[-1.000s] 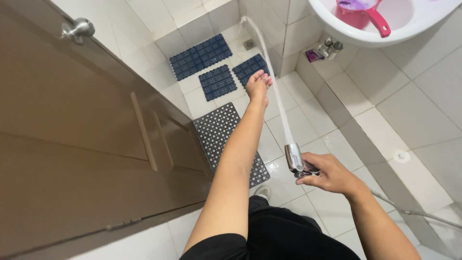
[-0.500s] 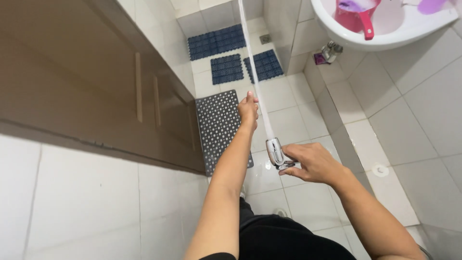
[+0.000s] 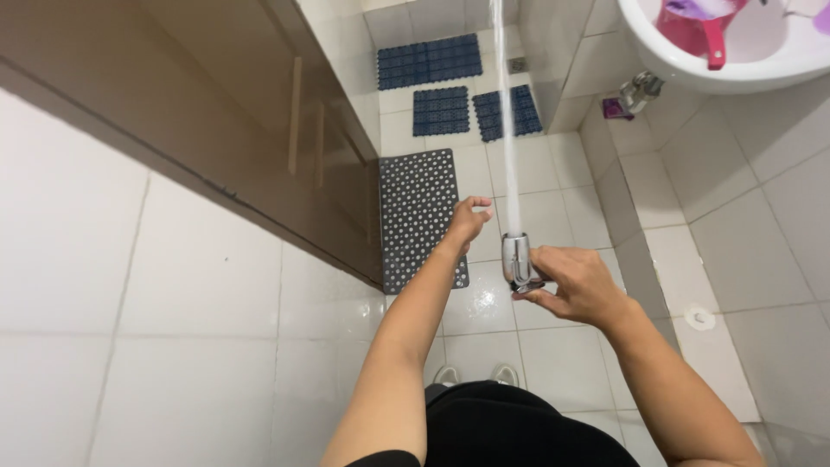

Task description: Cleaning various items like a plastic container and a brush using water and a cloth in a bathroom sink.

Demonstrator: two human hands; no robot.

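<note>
Nearest the camera, dark clothing fills the bottom of the view, with the pale toes of a pair of slippers [image 3: 474, 374] just above it on the white tiled floor [image 3: 553, 363]. Both bare forearms reach forward from here. The right hand [image 3: 577, 285] is closed around a shiny chrome handheld sprayer head [image 3: 517, 262], thumb and fingers pinching its lower end, so the metal piece stands roughly upright at the middle of the view. From the top of the sprayer a white flexible hose [image 3: 507, 130] runs straight up the picture and out of the top edge. The left hand [image 3: 468, 220] sits just left of the hose and slightly farther out, fingers curled loosely inward; it is close beside the hose, but whether it actually touches or grips it cannot be told. Under and behind that hand a dark grey rubber mat with round holes [image 3: 418, 207] lies on the floor against the foot of a brown wooden door [image 3: 216, 121] with long vertical handles. A white tiled wall [image 3: 104, 285] fills the left foreground. Farther away, three dark blue square grid mats [image 3: 441, 82] lie on the floor. At the upper right a white ceramic basin [image 3: 735, 73] holds a pink plastic dipper [image 3: 700, 26], with a chrome valve [image 3: 638, 89] below it
</note>
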